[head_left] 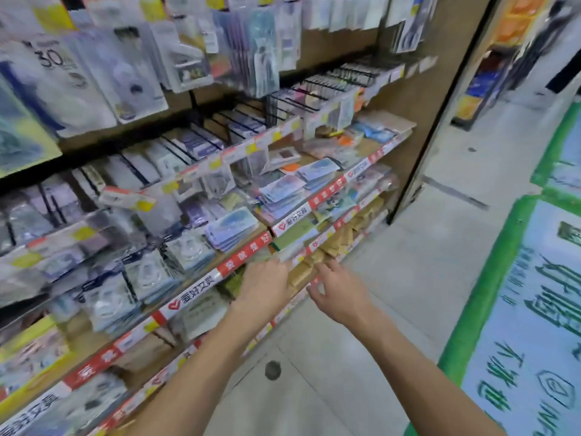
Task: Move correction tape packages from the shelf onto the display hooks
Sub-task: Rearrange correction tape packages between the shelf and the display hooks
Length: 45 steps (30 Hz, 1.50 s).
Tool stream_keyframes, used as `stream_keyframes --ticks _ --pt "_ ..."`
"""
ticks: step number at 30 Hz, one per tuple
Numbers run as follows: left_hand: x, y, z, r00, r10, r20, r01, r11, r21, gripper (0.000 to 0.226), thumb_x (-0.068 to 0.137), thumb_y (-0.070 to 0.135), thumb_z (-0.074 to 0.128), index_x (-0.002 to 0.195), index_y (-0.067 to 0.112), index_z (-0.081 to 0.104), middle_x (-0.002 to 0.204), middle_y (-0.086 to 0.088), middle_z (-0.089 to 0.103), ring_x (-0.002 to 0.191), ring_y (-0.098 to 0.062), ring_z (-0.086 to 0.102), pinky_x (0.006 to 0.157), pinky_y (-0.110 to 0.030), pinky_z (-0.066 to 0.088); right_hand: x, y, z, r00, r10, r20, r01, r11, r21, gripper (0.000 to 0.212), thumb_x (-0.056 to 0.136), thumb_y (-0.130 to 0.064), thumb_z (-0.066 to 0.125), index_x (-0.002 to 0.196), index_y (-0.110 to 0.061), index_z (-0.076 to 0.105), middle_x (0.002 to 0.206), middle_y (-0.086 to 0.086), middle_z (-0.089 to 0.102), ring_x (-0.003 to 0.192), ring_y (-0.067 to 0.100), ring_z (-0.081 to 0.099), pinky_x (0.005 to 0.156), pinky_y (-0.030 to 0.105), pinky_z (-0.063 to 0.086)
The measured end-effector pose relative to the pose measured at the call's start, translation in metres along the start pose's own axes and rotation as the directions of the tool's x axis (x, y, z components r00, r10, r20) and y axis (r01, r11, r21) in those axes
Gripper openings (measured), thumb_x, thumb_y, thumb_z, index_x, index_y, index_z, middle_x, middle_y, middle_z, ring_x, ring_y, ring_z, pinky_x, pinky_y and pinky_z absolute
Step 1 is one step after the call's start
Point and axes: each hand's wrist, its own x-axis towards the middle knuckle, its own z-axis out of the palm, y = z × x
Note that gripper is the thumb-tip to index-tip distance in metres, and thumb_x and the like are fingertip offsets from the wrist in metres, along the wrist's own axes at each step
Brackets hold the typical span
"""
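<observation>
**Fingers loose on both hands, nothing picked up**

Fingers (278,262) on your left hand (262,287) are stretched forward and relaxed, tips right at the red-and-white price strip (242,256) on the shelf (220,262) edge, maybe touching it, but the blur makes that hard to call. Your right hand (338,292) is just beside it, a bit lower, fingers spread and slightly curled with nothing in them, hanging in front of the lower shelf edge where the tan packets (301,273) sit.

The correction tape packages (231,228) look like the flat blue-and-white card packs stacked on the shelf just above your left hand, with more stacks (283,191) further along to the right. Honestly the whole shot is smeared, so I can't read any labels on them. More clear-fronted packs (147,275) lie to the left on the same shelf.

Up above, the display hooks (283,102) are the black wire prongs sticking out of the back wall, some with packs hanging on them (119,73). Pale tile floor (408,247) on the right, with a green-edged floor sticker (518,309) on it.
</observation>
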Motion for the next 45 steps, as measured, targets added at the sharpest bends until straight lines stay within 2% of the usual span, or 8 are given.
stream_keyframes --ticks 5,10,20,26,30,32,38,45 --pt "0.072 0.054 -0.015 0.998 0.056 -0.003 -0.056 0.998 -0.003 0.033 0.098 0.030 0.050 0.129 0.021 0.055 0.117 -0.005 0.061 0.110 -0.030 0.060 0.084 -0.038 0.046 0.027 0.069 -0.033 0.998 0.055 -0.019 -0.055 0.998 0.031 0.048 0.100 -0.042 0.048 0.141 -0.018 0.047 0.137 0.006 0.054 0.128 0.029 0.049 0.099 0.037 0.041" --pt "0.140 0.087 -0.019 0.994 0.110 -0.021 -0.111 0.994 -0.011 0.026 0.097 0.031 0.049 0.117 0.018 0.059 0.109 -0.006 0.063 0.102 -0.030 0.063 0.074 -0.036 0.044 0.063 0.124 -0.046 0.996 0.091 0.009 -0.091 0.995 0.035 0.047 0.100 -0.041 0.047 0.140 -0.017 0.047 0.137 0.005 0.053 0.128 0.028 0.047 0.100 0.036 0.040" --pt "0.319 0.137 -0.010 0.993 0.113 0.025 -0.113 0.994 0.000 0.027 0.097 0.026 0.050 0.121 0.016 0.059 0.118 -0.007 0.063 0.108 -0.030 0.060 0.085 -0.039 0.047 0.195 0.238 -0.061 0.983 0.133 0.129 -0.134 0.991 -0.007 0.048 0.101 -0.040 0.045 0.141 -0.013 0.047 0.141 0.009 0.049 0.131 0.030 0.044 0.103 0.039 0.041" --pt "0.431 0.149 -0.018 0.998 0.034 0.057 -0.032 0.999 -0.038 0.036 0.099 0.030 0.049 0.132 0.017 0.054 0.128 -0.007 0.059 0.117 -0.029 0.056 0.092 -0.040 0.045 0.294 0.303 -0.086 0.964 0.105 0.244 -0.096 0.994 -0.047 0.053 0.101 -0.041 0.047 0.146 -0.013 0.041 0.147 0.009 0.044 0.134 0.030 0.042 0.105 0.040 0.039" --pt "0.491 0.153 -0.022 1.000 0.028 0.013 -0.028 1.000 -0.005 0.034 0.095 0.028 0.050 0.126 0.016 0.057 0.116 -0.007 0.064 0.107 -0.027 0.061 0.086 -0.036 0.048 0.354 0.336 -0.095 0.967 0.094 0.236 -0.091 0.996 -0.022 0.049 0.098 -0.040 0.050 0.142 -0.018 0.046 0.141 0.007 0.049 0.129 0.032 0.047 0.104 0.040 0.040" --pt "0.516 0.153 -0.024 0.999 -0.004 0.054 0.004 1.000 0.003 0.029 0.096 0.027 0.047 0.120 0.016 0.058 0.116 -0.008 0.063 0.107 -0.028 0.060 0.085 -0.037 0.046 0.380 0.349 -0.095 0.967 0.083 0.241 -0.082 0.997 -0.015 0.047 0.098 -0.039 0.049 0.139 -0.016 0.047 0.135 0.009 0.052 0.126 0.033 0.049 0.103 0.040 0.040" --pt "0.564 0.143 -0.012 0.991 -0.082 0.109 0.090 0.994 -0.064 0.025 0.095 0.030 0.049 0.115 0.020 0.059 0.113 -0.007 0.065 0.103 -0.031 0.063 0.078 -0.036 0.045 0.445 0.372 -0.093 0.957 0.004 0.289 -0.002 1.000 -0.006 0.053 0.097 -0.039 0.051 0.144 -0.014 0.046 0.135 0.012 0.052 0.126 0.032 0.050 0.102 0.041 0.045" --pt "0.594 0.141 0.000 0.960 -0.241 0.141 0.257 0.960 -0.108 0.026 0.093 0.027 0.051 0.115 0.019 0.062 0.111 -0.005 0.066 0.102 -0.028 0.062 0.074 -0.036 0.045 0.532 0.406 -0.087 0.906 -0.168 0.389 0.185 0.983 -0.008 0.048 0.097 -0.032 0.053 0.139 -0.010 0.048 0.134 0.016 0.053 0.125 0.034 0.051 0.098 0.041 0.046"
